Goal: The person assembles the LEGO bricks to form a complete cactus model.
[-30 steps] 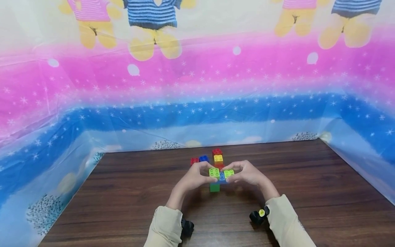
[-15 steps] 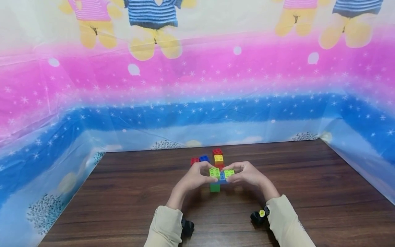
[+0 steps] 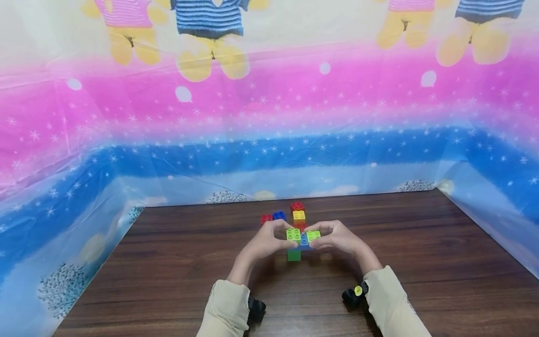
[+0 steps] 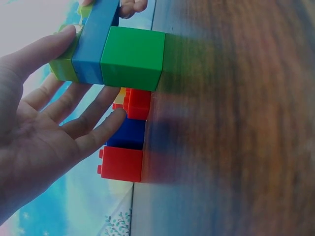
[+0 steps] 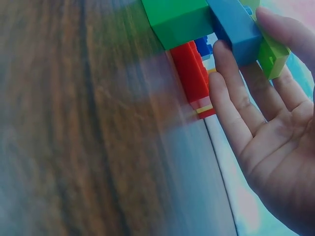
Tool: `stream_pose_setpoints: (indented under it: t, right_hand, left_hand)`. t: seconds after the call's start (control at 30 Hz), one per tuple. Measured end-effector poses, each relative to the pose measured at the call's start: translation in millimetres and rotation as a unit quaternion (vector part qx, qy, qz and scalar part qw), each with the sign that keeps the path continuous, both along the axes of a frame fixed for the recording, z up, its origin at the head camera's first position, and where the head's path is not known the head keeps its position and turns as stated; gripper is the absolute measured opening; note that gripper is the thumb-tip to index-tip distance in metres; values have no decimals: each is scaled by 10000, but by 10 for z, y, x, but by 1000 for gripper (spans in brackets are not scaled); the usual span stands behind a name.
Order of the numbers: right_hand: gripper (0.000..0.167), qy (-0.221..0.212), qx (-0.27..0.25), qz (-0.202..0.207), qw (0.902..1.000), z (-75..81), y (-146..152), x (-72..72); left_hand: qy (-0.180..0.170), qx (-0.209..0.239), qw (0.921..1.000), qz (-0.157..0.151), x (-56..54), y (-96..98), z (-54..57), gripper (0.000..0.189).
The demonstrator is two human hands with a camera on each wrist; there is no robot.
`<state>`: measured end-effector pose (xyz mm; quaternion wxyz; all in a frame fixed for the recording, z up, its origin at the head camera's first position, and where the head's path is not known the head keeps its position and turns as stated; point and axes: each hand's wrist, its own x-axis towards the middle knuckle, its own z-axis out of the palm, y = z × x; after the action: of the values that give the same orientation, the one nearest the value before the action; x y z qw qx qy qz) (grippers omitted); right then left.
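Observation:
A small build of toy building blocks stands on the dark wooden table [image 3: 177, 262]. At its base is a green block [image 4: 133, 59]; across that lies a longer blue block [image 4: 94, 46], jutting out to the right. Two lime-green blocks sit on the blue one, leaving blue studs bare between them. My left hand [image 3: 266, 240] pinches the left lime block [image 3: 293, 235] between thumb and fingers. The right lime block [image 3: 313, 235] is pinched the same way by my right hand [image 3: 342, 238]. Parts of both blocks' far sides are hidden by fingers.
Behind the build stand more blocks: a red block [image 3: 266, 219], a dark blue block [image 3: 279, 216], a yellow block [image 3: 299, 216] and a red block [image 3: 297, 206] farther back. A printed cloth [image 3: 269, 154] walls the table's back and sides.

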<state>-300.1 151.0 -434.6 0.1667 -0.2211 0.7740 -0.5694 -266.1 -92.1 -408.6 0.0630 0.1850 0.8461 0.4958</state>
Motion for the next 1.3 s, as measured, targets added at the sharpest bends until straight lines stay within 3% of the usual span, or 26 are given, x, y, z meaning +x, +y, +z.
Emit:
stream_pose_setpoints:
  t: [0.73,1.3]
  right_hand:
    - [44,-494,-333,34,9982,-30,-2,6]
    - [38,-874,-754,355,9927,-30,11,-8]
  left_hand:
    - [-106,-69,9999,42,-9,0,-4,37]
    - [-114,-335,9993,116,23,14,23,41]
